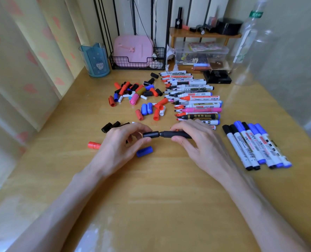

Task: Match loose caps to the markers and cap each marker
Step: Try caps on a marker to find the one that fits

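Black marker (176,134) is lying level just above the table (160,197), spanning the gap between both hands. A red cap (93,145) is resting left of the left hand (122,142), which is pinching a black cap (150,134) between thumb and fingertips against the marker's left end. A blue cap (144,151) is sitting just below. The right hand (193,139) is curling round the barrel. Bare wood is stretching under both forearms toward the near edge. Loose caps (138,93) and uncapped markers (193,95) are crowding behind; capped markers (256,144) are lying at right.
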